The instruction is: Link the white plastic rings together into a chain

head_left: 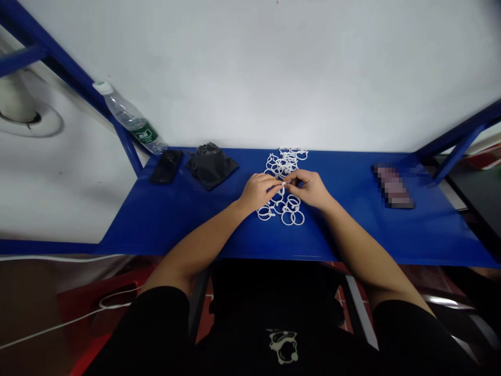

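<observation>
Both my hands meet over the middle of a blue table (176,219). My left hand (258,190) and my right hand (311,189) each pinch the same small white plastic ring (284,184) between fingertips. Several more white rings (291,214) lie linked together just in front of my hands. A looser pile of white rings (284,161) lies behind them toward the wall.
At the table's back left lie a black phone (166,166) and a crumpled black bag (211,164). A plastic water bottle (131,119) leans against the blue frame post. A blurred flat object (393,185) rests on the right. A white wall stands behind.
</observation>
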Demonstrator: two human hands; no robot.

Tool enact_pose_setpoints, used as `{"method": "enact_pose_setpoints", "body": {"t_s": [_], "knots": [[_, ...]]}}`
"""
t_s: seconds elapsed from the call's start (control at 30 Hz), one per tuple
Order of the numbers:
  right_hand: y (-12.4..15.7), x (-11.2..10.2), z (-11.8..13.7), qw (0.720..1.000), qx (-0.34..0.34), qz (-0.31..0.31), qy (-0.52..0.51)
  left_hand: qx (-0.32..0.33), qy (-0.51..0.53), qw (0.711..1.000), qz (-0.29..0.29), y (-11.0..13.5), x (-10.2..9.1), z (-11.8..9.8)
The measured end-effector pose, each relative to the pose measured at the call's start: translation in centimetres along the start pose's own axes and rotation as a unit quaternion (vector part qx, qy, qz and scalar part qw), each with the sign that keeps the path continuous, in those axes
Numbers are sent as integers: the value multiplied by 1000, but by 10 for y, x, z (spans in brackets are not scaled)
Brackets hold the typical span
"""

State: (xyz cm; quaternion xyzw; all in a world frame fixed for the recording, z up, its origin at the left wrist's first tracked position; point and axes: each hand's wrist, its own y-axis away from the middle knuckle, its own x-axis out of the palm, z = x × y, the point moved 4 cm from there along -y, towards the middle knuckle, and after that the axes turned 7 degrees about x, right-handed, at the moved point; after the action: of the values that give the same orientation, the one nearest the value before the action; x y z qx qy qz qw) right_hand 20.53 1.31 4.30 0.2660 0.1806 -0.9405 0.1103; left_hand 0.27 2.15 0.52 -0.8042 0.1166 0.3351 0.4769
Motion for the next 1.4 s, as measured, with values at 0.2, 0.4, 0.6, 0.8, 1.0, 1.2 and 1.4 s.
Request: {"method": "enact_pose_setpoints", "body": {"t_s": [0.2,0.4,0.6,0.8,1.0,1.2,1.4], "knots": [[2,4,4,1000,-19,8,-4,3,8,1000,-13,0,-3,-1],[1,3,7,999,-41,20,12,9,3,1000,-10,-1,-4,-2],[1,-12,12,989,-96,18,107,-36,-36,998,22,3,-4,21],[5,-9,10,981,-97,85,144,-100,-71,991,60,16,8,48],[-2,-6,-10,981,-41,4,188,-56,-27,997,35,6,1,30],[-1,-3,-11,990,-50,0,131,4,46,999,-3,-3,-9,0],[2,7,-3,988,-76,51,122,9,45,999,2,0,-4,-2]]}}
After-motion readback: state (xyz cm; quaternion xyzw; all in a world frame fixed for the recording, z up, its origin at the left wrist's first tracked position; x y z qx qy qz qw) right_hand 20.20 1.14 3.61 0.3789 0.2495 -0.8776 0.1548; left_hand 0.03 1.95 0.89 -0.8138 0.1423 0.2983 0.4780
